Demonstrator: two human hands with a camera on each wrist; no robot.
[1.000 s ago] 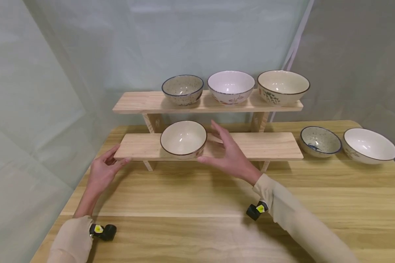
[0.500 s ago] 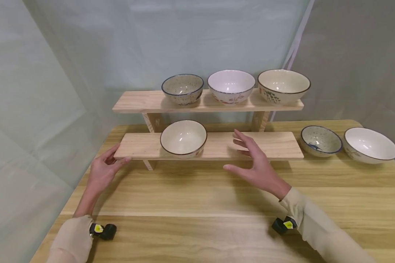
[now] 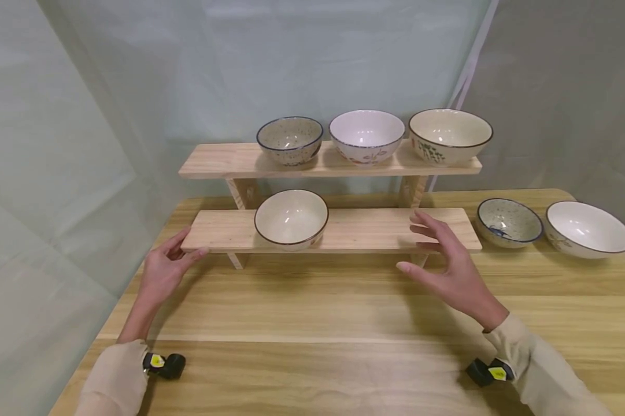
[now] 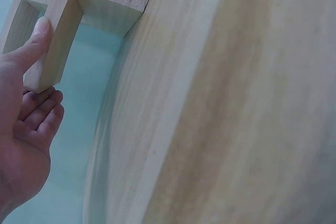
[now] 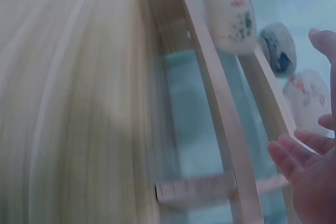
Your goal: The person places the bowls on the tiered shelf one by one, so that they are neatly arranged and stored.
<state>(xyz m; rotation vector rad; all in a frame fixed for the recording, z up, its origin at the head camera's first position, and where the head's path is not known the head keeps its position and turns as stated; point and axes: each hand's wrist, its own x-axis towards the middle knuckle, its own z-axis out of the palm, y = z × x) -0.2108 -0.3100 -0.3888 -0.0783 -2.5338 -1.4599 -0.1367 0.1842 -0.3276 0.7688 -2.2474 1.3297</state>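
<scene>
My left hand (image 3: 161, 268) holds the left end of the lower shelf board (image 3: 224, 231). In the left wrist view its thumb (image 4: 39, 35) lies along the board's front edge, with the fingers curled at the end. On that board, left of centre, sits a cream bowl with a brown rim (image 3: 291, 218). My right hand (image 3: 455, 271) hovers in front of the board's right end, fingers spread, nothing held. The right wrist view shows the right hand (image 5: 315, 177) beside the rack, with the cream bowl (image 5: 231, 17) at the top of that view.
Along the upper shelf (image 3: 218, 160) stand a speckled bowl (image 3: 289, 141), a white bowl (image 3: 366, 138) and a cream bowl with green leaves (image 3: 450, 137). Right of the rack, another speckled bowl (image 3: 509, 222) and a wide white bowl (image 3: 588, 229) rest on the wooden table (image 3: 312, 370).
My right hand has moved away from the cream bowl on the lower shelf, rightward to the board's right end. The left hand and the bowls stay where they were.
</scene>
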